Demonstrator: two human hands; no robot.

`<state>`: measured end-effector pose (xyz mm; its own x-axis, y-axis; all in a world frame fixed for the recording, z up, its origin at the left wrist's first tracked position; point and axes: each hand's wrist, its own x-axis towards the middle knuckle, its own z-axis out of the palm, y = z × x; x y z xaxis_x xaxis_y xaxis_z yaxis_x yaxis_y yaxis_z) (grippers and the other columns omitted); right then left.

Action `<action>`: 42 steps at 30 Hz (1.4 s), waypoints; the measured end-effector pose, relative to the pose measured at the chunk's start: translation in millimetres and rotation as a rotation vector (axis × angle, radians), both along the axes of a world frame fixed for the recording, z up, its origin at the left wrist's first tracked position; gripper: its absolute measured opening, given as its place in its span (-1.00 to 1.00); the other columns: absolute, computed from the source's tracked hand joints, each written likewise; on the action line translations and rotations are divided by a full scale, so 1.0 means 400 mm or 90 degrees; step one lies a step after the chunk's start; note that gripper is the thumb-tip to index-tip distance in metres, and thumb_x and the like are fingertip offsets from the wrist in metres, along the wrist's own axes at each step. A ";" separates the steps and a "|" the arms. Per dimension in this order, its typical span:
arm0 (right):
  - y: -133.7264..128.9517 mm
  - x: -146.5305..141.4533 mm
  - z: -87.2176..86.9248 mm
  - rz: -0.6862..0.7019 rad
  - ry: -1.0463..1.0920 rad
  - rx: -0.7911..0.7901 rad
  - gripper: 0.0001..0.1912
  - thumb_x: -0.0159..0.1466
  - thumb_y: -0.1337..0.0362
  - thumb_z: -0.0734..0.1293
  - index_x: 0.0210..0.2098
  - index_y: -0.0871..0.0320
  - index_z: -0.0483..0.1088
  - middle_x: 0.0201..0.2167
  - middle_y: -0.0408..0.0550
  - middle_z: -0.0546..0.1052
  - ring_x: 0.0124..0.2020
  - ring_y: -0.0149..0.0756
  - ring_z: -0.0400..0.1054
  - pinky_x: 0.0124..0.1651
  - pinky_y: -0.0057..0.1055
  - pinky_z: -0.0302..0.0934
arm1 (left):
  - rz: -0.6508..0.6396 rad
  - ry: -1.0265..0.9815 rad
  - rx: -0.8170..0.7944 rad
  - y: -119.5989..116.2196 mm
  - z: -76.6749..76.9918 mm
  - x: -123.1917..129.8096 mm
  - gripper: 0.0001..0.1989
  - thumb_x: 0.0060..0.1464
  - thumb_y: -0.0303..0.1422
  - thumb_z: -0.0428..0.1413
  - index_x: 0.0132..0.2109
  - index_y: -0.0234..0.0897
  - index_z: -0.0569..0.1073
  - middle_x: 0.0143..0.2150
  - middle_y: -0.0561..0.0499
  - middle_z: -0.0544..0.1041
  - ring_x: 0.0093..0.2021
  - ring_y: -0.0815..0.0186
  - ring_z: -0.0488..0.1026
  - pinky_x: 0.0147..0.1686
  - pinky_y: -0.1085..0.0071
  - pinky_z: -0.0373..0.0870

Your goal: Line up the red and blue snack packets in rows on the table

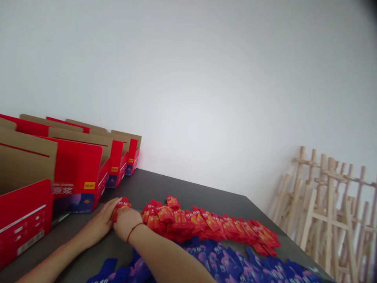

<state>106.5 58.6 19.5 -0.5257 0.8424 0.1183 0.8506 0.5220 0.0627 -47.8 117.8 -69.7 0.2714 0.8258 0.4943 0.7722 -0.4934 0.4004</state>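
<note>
A small bunch of red printed sachets (123, 203) is between my two hands, beside the open boxes at the left of the dark table. My left hand (103, 215) closes around its left side. My right hand (127, 222), with a thin dark red cord on the wrist, grips it from the right and front, its fingertips partly hidden. To the right, a long overlapping row of red sachets (191, 222) lies on the table. In front of that, blue sachets (224, 259) are spread out, partly covered by my right forearm.
Several open red cardboard boxes (78, 161) with brown insides stand along the left side of the table. The dark tabletop (176, 186) reaches back to a white wall (188, 98). Wooden easel-like frames (330, 212) lean against the wall at the right, beyond the table edge.
</note>
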 end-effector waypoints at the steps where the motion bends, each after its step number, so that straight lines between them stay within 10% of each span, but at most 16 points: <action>1: -0.002 0.000 0.002 -0.010 0.002 -0.030 -0.58 0.39 0.37 0.28 0.17 0.53 0.40 0.09 0.38 0.57 0.07 -0.01 0.55 0.00 -0.20 0.52 | -0.006 0.009 -0.010 -0.002 0.006 0.000 -0.33 0.11 -0.28 -0.11 0.32 -0.38 0.42 0.41 -0.18 0.40 0.40 0.10 0.36 0.39 0.18 0.30; 9: -0.035 0.105 0.078 0.061 0.008 -0.052 -0.58 0.35 0.35 0.33 0.17 0.38 0.47 0.13 0.23 0.58 0.14 -0.05 0.51 0.16 -0.24 0.42 | -0.041 0.127 -0.052 -0.045 0.036 0.018 -0.44 0.28 -0.09 -0.08 0.32 -0.07 0.48 0.37 -0.02 0.46 0.39 0.03 0.37 0.38 0.01 0.29; 14: -0.083 0.248 0.114 -0.229 -0.007 0.007 -0.49 0.34 0.17 0.39 0.15 0.43 0.46 0.17 0.42 0.51 0.20 0.12 0.44 0.16 -0.06 0.41 | -0.039 0.143 -0.025 -0.027 0.016 0.009 -0.45 0.28 -0.08 -0.07 0.31 -0.02 0.49 0.36 -0.01 0.47 0.38 0.02 0.38 0.35 0.01 0.33; 18: -0.099 0.277 0.097 -0.282 -0.033 -0.061 -0.45 0.44 0.10 0.30 0.17 0.48 0.46 0.12 0.46 0.54 0.17 0.11 0.47 0.13 -0.09 0.42 | -0.029 0.127 -0.015 -0.008 0.005 0.002 -0.41 0.25 -0.04 -0.04 0.32 -0.09 0.48 0.34 -0.06 0.50 0.34 -0.06 0.42 0.33 -0.06 0.34; 28: -0.074 0.233 0.110 -0.221 -0.057 -0.030 -0.62 0.42 0.52 0.13 0.06 0.39 0.52 -0.04 0.35 0.63 0.03 -0.06 0.58 -0.04 -0.22 0.49 | -0.036 0.080 -0.044 0.002 -0.002 -0.002 -0.29 0.19 -0.01 -0.03 0.39 -0.23 0.36 0.38 -0.18 0.44 0.33 -0.13 0.42 0.33 -0.06 0.34; 36: -0.044 0.055 0.080 -0.141 0.015 0.015 -0.57 0.43 0.46 0.18 0.22 0.53 0.37 0.06 0.43 0.57 0.09 -0.06 0.53 -0.01 -0.24 0.48 | -0.067 -0.082 0.005 0.078 -0.101 -0.028 -0.13 0.07 0.03 0.12 0.45 -0.22 0.19 0.30 -0.23 0.53 0.27 -0.06 0.50 0.27 0.10 0.43; 42: 0.000 -0.020 0.021 -0.119 -0.019 -0.032 -0.61 0.38 0.42 0.26 0.13 0.53 0.45 0.02 0.51 0.58 0.07 0.05 0.54 -0.04 -0.16 0.50 | -0.065 -0.062 0.045 0.069 -0.100 -0.032 -0.03 0.00 -0.01 0.20 0.48 -0.28 0.14 0.43 -0.31 0.36 0.35 -0.09 0.40 0.30 0.11 0.40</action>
<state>98.3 58.5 27.7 -0.3616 0.9304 0.0598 0.9314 0.3577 0.0670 -60.6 145.5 -109.8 0.3004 0.7586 0.5782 0.6757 -0.5971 0.4323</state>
